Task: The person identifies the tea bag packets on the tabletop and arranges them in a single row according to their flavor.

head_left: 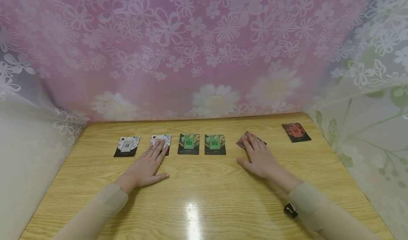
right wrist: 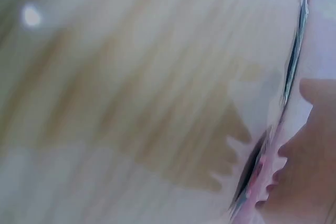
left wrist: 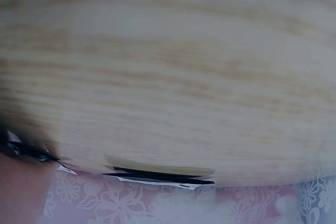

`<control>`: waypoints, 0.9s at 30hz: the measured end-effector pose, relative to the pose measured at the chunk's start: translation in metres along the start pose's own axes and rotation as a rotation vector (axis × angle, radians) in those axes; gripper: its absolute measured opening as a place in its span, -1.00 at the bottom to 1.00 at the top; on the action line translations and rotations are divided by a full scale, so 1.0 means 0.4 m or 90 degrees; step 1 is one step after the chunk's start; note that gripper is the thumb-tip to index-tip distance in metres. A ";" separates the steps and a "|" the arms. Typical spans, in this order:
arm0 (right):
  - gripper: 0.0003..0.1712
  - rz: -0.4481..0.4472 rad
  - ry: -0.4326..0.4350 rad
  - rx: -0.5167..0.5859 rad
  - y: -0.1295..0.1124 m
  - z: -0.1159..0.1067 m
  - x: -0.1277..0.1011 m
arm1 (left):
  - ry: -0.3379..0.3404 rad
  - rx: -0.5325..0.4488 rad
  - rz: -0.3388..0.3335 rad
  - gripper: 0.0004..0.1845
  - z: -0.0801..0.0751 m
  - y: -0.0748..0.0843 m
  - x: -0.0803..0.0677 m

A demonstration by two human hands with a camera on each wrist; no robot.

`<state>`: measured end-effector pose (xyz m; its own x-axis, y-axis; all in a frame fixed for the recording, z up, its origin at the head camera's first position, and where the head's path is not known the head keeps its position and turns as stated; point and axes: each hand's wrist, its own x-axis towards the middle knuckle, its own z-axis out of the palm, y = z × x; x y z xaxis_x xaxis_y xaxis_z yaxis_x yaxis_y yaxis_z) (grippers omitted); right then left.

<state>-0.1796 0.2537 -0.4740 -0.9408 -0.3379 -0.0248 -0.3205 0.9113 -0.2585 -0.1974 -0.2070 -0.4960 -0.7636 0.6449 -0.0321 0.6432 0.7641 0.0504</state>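
Note:
My left hand (head_left: 145, 169) lies with straight fingers over a white-and-black floral packet (head_left: 167, 140), the thumb spread to the right. My right hand (head_left: 259, 160) presses extended fingertips on a dark red packet (head_left: 240, 143) that is turned at an angle, covering much of it. Between the hands, two green-and-black packets (head_left: 188, 144) lie side by side. Another white floral packet (head_left: 126, 146) is left of my left hand. A red-and-black packet (head_left: 296, 132) sits at the far right. The right wrist view shows the right hand (right wrist: 304, 156) beside a packet's edge (right wrist: 252, 169).
The packets form a row near the back of the wooden table (head_left: 191, 183). A small black object (head_left: 290, 210) lies beside the right sleeve, partly hidden by it. A pink flowered curtain (head_left: 191, 55) hangs behind the table, with pale flowered cloth (head_left: 376, 126) at the right.

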 end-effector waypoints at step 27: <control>-0.12 -0.314 0.010 -0.093 0.163 -0.034 0.003 | 0.005 0.017 0.005 0.12 -0.003 -0.001 0.001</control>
<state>-0.2031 0.3158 -0.4775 -0.6747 -0.7337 0.0803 -0.7378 0.6678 -0.0980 -0.1981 -0.2069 -0.4948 -0.7587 0.6509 -0.0247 0.6505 0.7591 0.0243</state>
